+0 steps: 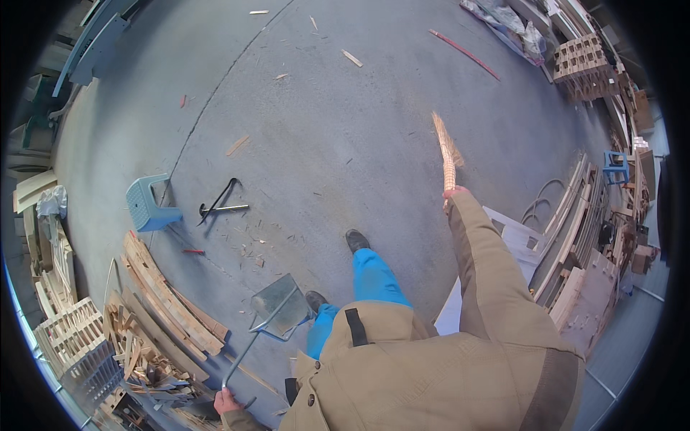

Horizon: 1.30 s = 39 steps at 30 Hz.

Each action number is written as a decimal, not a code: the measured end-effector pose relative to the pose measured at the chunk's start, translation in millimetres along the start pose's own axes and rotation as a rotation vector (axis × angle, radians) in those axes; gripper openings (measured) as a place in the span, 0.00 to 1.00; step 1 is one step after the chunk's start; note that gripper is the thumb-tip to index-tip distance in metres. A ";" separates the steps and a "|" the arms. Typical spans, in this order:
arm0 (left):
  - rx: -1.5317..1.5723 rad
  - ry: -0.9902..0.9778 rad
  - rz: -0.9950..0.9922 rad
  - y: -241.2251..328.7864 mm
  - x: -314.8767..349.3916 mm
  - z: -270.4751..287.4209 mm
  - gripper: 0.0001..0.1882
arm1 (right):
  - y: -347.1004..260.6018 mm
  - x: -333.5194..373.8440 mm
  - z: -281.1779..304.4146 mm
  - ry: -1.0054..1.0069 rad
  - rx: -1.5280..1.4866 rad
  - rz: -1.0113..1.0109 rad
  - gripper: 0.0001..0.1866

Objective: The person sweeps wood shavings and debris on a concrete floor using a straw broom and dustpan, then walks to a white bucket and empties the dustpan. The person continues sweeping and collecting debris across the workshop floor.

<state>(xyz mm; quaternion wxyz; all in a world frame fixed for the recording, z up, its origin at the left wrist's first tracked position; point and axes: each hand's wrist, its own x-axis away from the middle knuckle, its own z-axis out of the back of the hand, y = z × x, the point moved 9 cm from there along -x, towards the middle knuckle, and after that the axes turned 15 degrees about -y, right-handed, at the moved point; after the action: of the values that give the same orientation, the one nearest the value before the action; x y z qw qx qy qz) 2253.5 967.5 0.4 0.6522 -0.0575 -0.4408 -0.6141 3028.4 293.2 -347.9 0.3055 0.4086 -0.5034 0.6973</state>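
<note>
My left hand (226,400) grips the long metal handle of a grey dustpan (279,307), whose pan rests tilted on the concrete floor by my left foot. My right hand (453,192) is raised out to the right and closed around a straw broom (446,149), its bristles pointing away above the floor. Small wood chips and splinters (253,244) lie scattered on the floor in front of the dustpan. My legs in blue trousers stand between the two hands.
A light blue plastic stool (148,205) stands at the left, with a black metal tool (218,203) lying beside it. Stacked wooden slats (167,298) and scrap fill the lower left. Boards and frames (582,244) pile along the right. A red rod (465,52) lies far off.
</note>
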 end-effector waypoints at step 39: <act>-0.041 0.036 -0.146 -50.3 40.5 -116.0 0.17 | -50.6 234.3 -162.7 -0.305 0.784 0.131 0.42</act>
<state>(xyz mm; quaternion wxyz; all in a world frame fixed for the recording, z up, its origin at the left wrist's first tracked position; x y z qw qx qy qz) 2263.4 853.6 -67.1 0.6123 -0.0275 -0.4194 -0.6697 2915.7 467.0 -145.4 0.0041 0.5594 -0.2646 0.7855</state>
